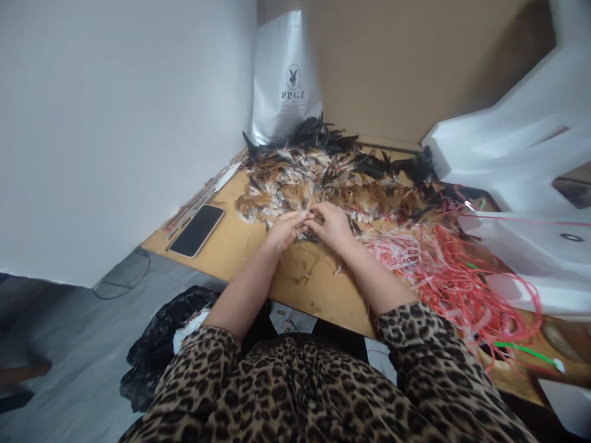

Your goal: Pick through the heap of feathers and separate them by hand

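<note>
Hands: left hand (286,229) and right hand (333,224) meet, fingertips pinching feathers (323,178) | wooden table (240,246) | phone (197,230) left.

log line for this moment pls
left hand: pinching brown feathers | right hand: pinching same bunch | brown and black feather pile: on wooden table | black phone: left | pink plastic strings: right

1. We note bare wooden tabletop (240,246) between the black smartphone (197,230) and our left hand (285,229): open passage.
2. The heap of brown and black feathers (332,178) blocks the far side.
3. Tangled red plastic strips (443,271) crowd the right.
4. The white paper bag (285,80) closes the back.
</note>
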Action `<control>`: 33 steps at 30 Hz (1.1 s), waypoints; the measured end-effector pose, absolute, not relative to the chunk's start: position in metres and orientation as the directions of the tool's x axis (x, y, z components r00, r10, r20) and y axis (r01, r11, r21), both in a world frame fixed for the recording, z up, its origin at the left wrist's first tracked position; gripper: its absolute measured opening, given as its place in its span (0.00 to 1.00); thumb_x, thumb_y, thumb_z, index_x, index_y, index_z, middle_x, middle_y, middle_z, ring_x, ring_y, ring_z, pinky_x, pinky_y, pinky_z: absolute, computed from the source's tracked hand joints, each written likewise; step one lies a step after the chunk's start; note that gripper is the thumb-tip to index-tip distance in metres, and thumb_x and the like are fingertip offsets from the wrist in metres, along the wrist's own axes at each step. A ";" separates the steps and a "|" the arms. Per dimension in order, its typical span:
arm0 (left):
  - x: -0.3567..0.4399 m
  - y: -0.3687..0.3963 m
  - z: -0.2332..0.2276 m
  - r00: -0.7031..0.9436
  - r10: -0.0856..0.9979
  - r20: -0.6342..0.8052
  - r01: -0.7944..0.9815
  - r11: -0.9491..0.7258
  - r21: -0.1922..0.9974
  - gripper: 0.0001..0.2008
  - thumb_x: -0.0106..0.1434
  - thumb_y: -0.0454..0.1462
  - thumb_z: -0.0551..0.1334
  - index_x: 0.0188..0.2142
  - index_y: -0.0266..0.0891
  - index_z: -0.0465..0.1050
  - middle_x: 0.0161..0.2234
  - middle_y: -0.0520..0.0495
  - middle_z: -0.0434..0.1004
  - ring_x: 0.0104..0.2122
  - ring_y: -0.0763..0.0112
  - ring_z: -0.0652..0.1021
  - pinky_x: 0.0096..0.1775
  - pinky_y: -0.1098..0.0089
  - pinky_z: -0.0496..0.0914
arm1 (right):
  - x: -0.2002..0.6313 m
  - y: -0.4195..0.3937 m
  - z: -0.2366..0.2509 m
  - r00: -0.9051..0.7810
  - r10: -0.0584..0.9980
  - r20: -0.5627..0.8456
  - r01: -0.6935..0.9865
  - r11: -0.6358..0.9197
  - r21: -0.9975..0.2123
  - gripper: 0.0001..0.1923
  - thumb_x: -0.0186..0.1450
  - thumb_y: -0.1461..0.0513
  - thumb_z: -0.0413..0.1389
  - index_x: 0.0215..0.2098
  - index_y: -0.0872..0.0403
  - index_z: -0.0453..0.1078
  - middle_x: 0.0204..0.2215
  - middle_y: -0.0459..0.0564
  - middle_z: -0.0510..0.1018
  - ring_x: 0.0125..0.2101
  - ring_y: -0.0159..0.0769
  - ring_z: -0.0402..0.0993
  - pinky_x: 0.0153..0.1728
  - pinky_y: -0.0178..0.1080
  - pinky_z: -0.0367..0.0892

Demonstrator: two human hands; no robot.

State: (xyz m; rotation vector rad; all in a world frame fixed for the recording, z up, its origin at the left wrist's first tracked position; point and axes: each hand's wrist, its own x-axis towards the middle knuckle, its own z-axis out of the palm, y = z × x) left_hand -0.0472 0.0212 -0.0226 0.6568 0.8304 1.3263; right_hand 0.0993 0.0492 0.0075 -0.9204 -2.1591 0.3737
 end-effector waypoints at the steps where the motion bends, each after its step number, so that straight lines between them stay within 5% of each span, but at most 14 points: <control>1: -0.047 0.021 -0.022 0.058 0.989 -0.139 -0.566 0.147 0.811 0.09 0.51 0.37 0.66 0.32 0.33 0.75 0.32 0.45 0.78 0.29 0.79 0.76 0.34 0.77 0.68 | 0.100 0.048 0.009 -0.500 0.686 0.528 0.556 0.722 -0.412 0.13 0.58 0.56 0.55 0.38 0.55 0.69 0.32 0.53 0.74 0.35 0.40 0.67 0.38 0.39 0.57; 4: -0.046 0.019 -0.021 0.094 0.987 -0.127 -0.550 0.158 0.820 0.09 0.51 0.37 0.66 0.32 0.33 0.75 0.34 0.44 0.79 0.31 0.77 0.77 0.37 0.75 0.68 | 0.100 0.045 0.011 -0.534 0.673 0.512 0.648 0.714 -0.263 0.11 0.60 0.56 0.53 0.35 0.55 0.68 0.31 0.54 0.74 0.35 0.42 0.67 0.38 0.40 0.54; 10: -0.044 0.018 -0.020 0.094 0.987 -0.129 -0.511 0.159 0.845 0.11 0.49 0.39 0.68 0.31 0.33 0.76 0.35 0.44 0.79 0.33 0.75 0.77 0.39 0.73 0.69 | 0.098 0.042 0.011 -0.464 0.723 0.512 0.676 0.662 -0.323 0.09 0.59 0.56 0.52 0.31 0.54 0.67 0.27 0.51 0.73 0.31 0.39 0.67 0.36 0.39 0.54; 13: -0.044 0.018 -0.020 0.060 0.991 -0.116 -0.509 0.130 0.851 0.11 0.49 0.38 0.68 0.30 0.33 0.76 0.35 0.44 0.79 0.32 0.75 0.77 0.37 0.75 0.69 | 0.099 0.046 0.014 -0.449 0.746 0.491 0.628 0.655 -0.421 0.09 0.57 0.56 0.55 0.30 0.54 0.68 0.26 0.50 0.73 0.30 0.37 0.67 0.35 0.38 0.56; 18: -0.050 0.021 -0.017 -0.057 0.994 -0.098 -0.613 0.043 0.789 0.06 0.54 0.34 0.64 0.32 0.34 0.75 0.37 0.44 0.78 0.35 0.76 0.78 0.35 0.78 0.69 | 0.119 0.064 0.027 -0.336 0.866 0.370 0.396 0.486 -0.779 0.12 0.54 0.55 0.57 0.31 0.56 0.72 0.24 0.48 0.75 0.24 0.32 0.66 0.29 0.35 0.59; 21: -0.054 0.024 -0.016 -0.103 0.983 -0.150 -0.643 0.050 0.764 0.05 0.58 0.32 0.60 0.33 0.35 0.74 0.39 0.45 0.78 0.36 0.77 0.78 0.34 0.79 0.70 | 0.136 0.077 0.034 -0.249 0.920 0.303 0.387 0.381 -0.840 0.11 0.53 0.56 0.57 0.26 0.57 0.73 0.22 0.47 0.75 0.22 0.30 0.64 0.26 0.34 0.59; 29: -0.058 0.027 -0.021 -0.100 0.987 -0.123 -0.698 0.019 0.716 0.05 0.56 0.32 0.61 0.34 0.36 0.73 0.36 0.46 0.78 0.32 0.79 0.77 0.31 0.81 0.70 | 0.139 0.094 0.004 -0.286 0.933 0.220 0.590 0.352 -0.727 0.09 0.54 0.58 0.56 0.26 0.56 0.75 0.23 0.48 0.77 0.23 0.32 0.68 0.27 0.35 0.60; 33: -0.056 0.026 -0.020 -0.077 0.987 -0.141 -0.689 0.049 0.723 0.04 0.56 0.31 0.61 0.33 0.35 0.73 0.35 0.46 0.79 0.29 0.80 0.76 0.29 0.82 0.69 | 0.129 0.089 -0.006 -0.248 0.946 0.208 0.765 0.323 -0.557 0.12 0.56 0.58 0.53 0.33 0.53 0.76 0.30 0.51 0.79 0.30 0.36 0.72 0.32 0.36 0.62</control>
